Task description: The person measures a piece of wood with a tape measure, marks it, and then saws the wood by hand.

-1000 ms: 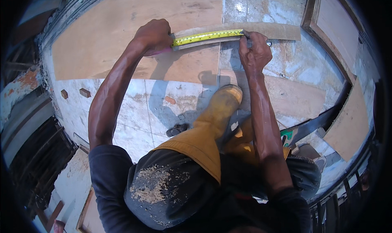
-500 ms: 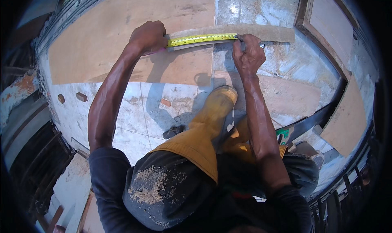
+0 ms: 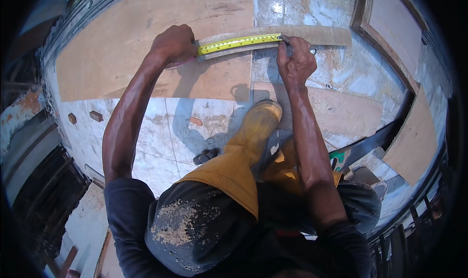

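A yellow tape measure [image 3: 239, 44] is stretched between my two hands, along a narrow strip of wood [image 3: 324, 35]. My left hand [image 3: 173, 45] is closed in a fist at the tape's left end; its case is hidden in or behind the fingers. The fingers of my right hand [image 3: 296, 58] pinch at the tape's other end. Something small and dark shows at those fingertips, and a shiny bit shows at the hand's far side; I cannot make out what they are. Beneath the strip lies a large plywood sheet [image 3: 112, 58].
A wood-framed panel [image 3: 395, 29] lies at the far right, with a plywood offcut [image 3: 414, 136] nearer. Another thin board [image 3: 336, 109] is beyond my yellow boot [image 3: 261, 122]. A green-handled saw [image 3: 351, 153] rests by my right forearm. Small wood blocks [image 3: 96, 116] sit on the pale tiles.
My left hand has shifted slightly left, and the tape's right end a little up and left. Both hands keep their grip.
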A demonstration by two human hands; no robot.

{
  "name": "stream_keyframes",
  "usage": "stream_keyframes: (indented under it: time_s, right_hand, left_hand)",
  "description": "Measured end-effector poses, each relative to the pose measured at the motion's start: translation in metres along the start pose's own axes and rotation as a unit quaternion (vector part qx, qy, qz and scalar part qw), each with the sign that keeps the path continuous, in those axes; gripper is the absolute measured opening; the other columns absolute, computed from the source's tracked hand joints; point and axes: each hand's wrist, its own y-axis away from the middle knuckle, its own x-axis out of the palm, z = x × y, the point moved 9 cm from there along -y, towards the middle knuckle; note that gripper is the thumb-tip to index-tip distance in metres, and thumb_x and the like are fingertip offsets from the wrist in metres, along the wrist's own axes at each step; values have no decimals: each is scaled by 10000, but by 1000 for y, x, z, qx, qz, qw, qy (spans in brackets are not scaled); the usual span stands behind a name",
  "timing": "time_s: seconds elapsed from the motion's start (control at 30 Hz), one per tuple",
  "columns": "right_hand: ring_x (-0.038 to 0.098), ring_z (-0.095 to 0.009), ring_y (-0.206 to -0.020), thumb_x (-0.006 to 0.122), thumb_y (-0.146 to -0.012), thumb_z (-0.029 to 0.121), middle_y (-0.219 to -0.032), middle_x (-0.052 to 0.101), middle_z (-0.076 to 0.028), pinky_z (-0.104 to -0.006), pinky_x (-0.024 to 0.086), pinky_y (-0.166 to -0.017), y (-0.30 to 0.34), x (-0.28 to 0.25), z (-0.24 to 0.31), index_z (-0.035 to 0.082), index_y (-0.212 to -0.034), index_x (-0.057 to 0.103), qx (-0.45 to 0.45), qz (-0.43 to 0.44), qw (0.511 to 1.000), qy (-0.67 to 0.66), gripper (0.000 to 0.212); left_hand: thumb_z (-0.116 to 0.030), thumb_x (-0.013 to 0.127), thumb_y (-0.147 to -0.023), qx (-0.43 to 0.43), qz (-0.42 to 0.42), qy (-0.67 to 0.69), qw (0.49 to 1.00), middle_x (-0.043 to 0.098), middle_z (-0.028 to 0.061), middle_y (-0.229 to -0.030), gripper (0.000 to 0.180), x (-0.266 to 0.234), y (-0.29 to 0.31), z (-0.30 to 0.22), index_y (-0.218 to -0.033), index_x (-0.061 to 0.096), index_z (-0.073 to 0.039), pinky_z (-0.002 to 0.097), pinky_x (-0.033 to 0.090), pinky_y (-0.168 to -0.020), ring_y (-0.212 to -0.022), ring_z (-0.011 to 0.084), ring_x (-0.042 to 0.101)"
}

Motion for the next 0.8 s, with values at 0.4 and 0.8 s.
stream_keyframes:
  time_s: [0.4, 0.8]
  right_hand:
    - [707, -344, -960, 720, -741, -18, -1051, 710, -181, -415, 568, -811, 17, 1, -5, 28, -970, 683, 13, -3, 997, -74, 237]
    - [712, -335, -977, 725, -750, -11, -1041, 724, -177, -400, 571, -848, 21, -2, -12, 36, -970, 714, 13, -15, 997, -70, 226]
  left_hand:
    - [-185, 681, -702, -43, 45, 84, 995, 750, 123, -841, 258, 18, 24, 16, -916, 807, -114, 372, 555, -742, -787, 271, 720]
    - [-144, 653, -683, 8, 78, 92, 993, 742, 94, -782, 251, 20, 8, 18, -878, 807, -108, 362, 536, -690, -731, 238, 705]
